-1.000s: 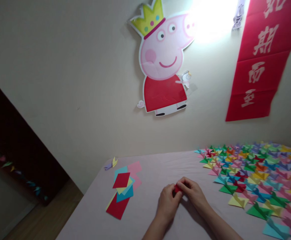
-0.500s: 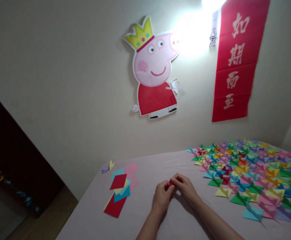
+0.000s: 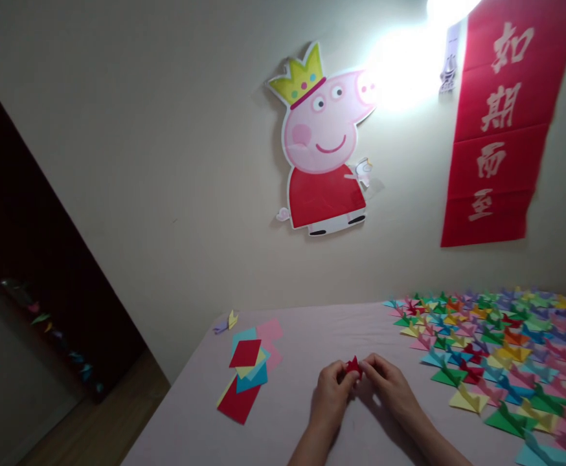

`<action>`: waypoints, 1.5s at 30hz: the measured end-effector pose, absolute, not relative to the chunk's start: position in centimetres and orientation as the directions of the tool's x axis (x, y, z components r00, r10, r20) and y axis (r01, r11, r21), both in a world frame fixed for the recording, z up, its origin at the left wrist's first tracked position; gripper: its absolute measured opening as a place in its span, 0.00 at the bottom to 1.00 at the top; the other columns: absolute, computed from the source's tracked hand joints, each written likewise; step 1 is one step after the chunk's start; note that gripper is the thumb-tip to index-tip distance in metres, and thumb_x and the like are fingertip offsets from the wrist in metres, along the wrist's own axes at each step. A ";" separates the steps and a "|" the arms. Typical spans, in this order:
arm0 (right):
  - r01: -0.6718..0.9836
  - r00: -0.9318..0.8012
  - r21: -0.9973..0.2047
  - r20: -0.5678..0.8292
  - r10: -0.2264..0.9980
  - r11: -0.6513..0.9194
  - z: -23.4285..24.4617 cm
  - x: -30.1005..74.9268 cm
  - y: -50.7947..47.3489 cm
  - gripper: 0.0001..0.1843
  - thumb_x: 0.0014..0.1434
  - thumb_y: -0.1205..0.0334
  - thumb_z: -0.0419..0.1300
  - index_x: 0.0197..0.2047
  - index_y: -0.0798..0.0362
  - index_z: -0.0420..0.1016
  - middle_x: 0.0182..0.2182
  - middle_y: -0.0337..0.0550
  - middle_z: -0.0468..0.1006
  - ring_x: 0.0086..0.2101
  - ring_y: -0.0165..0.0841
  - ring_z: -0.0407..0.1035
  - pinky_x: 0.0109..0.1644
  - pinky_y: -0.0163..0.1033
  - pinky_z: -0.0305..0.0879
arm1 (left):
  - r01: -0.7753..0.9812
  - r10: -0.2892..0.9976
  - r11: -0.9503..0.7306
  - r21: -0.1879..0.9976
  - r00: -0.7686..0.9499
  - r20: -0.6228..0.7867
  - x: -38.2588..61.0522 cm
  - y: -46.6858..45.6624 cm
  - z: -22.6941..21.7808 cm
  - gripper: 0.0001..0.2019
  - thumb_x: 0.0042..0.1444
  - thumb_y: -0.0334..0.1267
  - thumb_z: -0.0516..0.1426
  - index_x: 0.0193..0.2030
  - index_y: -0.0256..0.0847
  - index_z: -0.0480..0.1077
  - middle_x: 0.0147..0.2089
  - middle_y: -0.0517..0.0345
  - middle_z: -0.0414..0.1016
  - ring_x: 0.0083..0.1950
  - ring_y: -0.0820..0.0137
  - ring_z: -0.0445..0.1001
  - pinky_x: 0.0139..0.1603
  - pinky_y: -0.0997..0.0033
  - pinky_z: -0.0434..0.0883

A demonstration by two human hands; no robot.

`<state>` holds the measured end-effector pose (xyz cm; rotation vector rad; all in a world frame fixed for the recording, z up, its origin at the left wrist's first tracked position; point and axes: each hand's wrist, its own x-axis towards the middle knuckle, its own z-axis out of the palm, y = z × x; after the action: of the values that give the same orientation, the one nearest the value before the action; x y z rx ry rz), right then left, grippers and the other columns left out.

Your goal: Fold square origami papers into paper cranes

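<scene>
A small red folded paper crane (image 3: 353, 367) is pinched between my hands, just above the table; its pointed tips stick up. My left hand (image 3: 332, 390) grips its left side, thumb over the front. Thumb and fingers of my right hand (image 3: 388, 383) are closed at its right edge, and part of the paper is hidden behind them. To the left lies a loose pile of square paper sheets, among them a red sheet (image 3: 245, 353), a blue sheet (image 3: 254, 380) and a pink sheet (image 3: 271, 329).
Rows of colourful paper cranes (image 3: 511, 421) cover the table's right side. Two folded pieces, one yellow (image 3: 233, 318) and one purple (image 3: 221, 327), sit at the far left corner of the pale table (image 3: 186, 401). The wall (image 3: 205, 246) rises behind.
More of the red paper crane shows now, with points sticking up between my fingers. My right hand's fingers have shifted to its right edge. The camera view has swung left.
</scene>
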<state>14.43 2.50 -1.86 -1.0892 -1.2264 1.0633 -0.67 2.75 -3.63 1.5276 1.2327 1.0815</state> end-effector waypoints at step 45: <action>0.924 -0.181 -0.166 0.606 0.775 0.345 1.0 22.2 -4.3 0.15 0.64 0.53 0.55 0.27 0.49 0.71 0.32 0.45 0.73 0.34 0.40 0.64 0.41 0.44 0.58 | 0.326 0.975 -0.185 0.927 0.177 0.132 -1.0 2.5 -2.8 0.08 0.58 0.43 0.54 0.32 0.42 0.68 0.30 0.63 0.70 0.32 0.71 0.67 0.34 0.73 0.63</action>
<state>22.19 -4.27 0.98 -1.4768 -2.0036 -0.3161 -1.03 2.50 -2.77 1.6545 1.2579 1.0255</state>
